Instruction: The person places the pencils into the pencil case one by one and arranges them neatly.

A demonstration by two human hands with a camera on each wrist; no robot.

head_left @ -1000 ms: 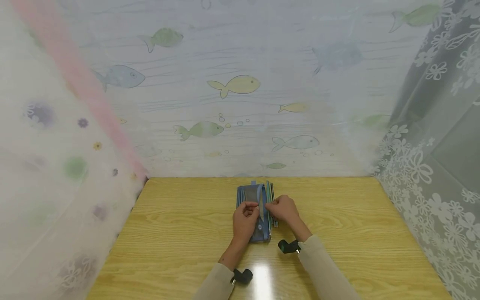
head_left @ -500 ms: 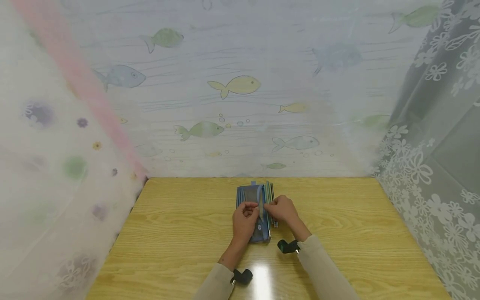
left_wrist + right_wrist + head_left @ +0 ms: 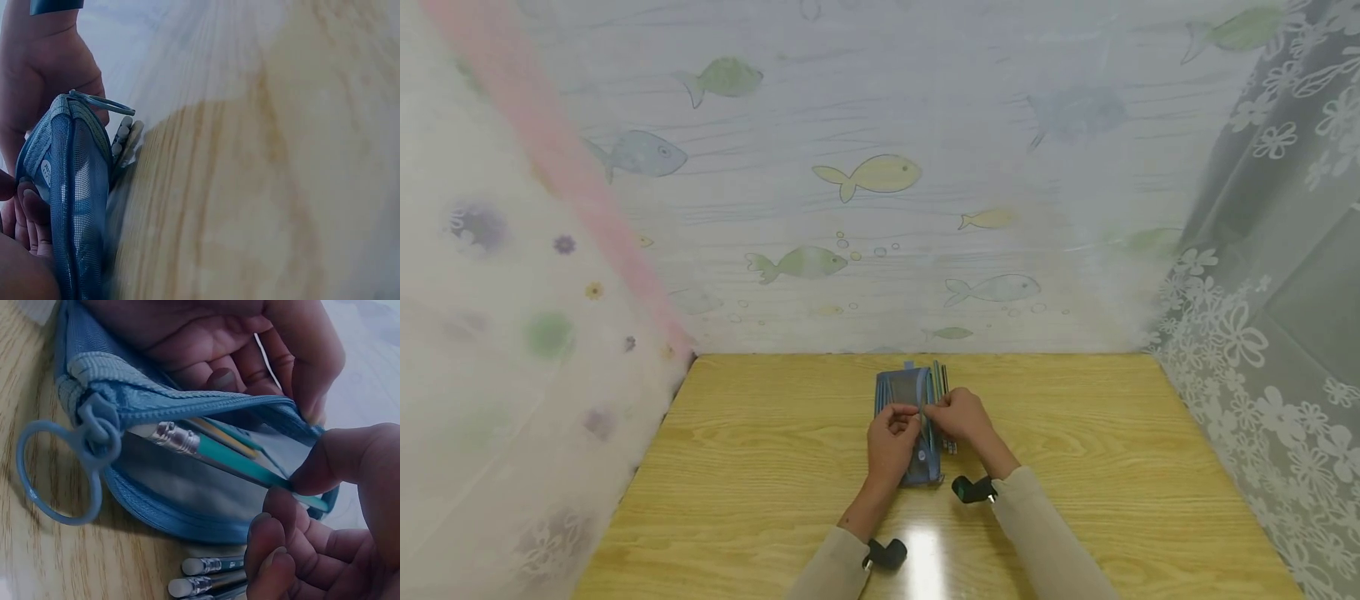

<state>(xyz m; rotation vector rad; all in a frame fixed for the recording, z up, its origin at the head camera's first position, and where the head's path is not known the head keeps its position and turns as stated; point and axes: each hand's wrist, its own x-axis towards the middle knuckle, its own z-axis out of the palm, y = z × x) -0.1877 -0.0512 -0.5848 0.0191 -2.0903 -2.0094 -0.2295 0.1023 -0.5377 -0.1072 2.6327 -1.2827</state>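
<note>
A blue mesh pencil case (image 3: 901, 383) lies on the table with its zipper undone. My left hand (image 3: 891, 442) pinches the upper edge of its opening between thumb and finger. Between the thumb and fingers of my right hand (image 3: 962, 414) is a green pencil (image 3: 231, 461) with a white eraser, held inside the mouth of the case in the right wrist view. Behind it, a yellowish pencil (image 3: 226, 439) shows within the case. From the zipper's near end hangs a blue ring pull (image 3: 65, 519).
Several pencils (image 3: 203, 565) with white erasers lie on the table just right of the case. The wooden table (image 3: 760, 450) meets a fish-print curtain (image 3: 880, 275) at its back edge. Hanging fabric stands on both sides.
My right hand has moved slightly left, bringing the green pencil into the mouth of the pencil case. The left hand keeps its grip on the edge, almost unmoved.
</note>
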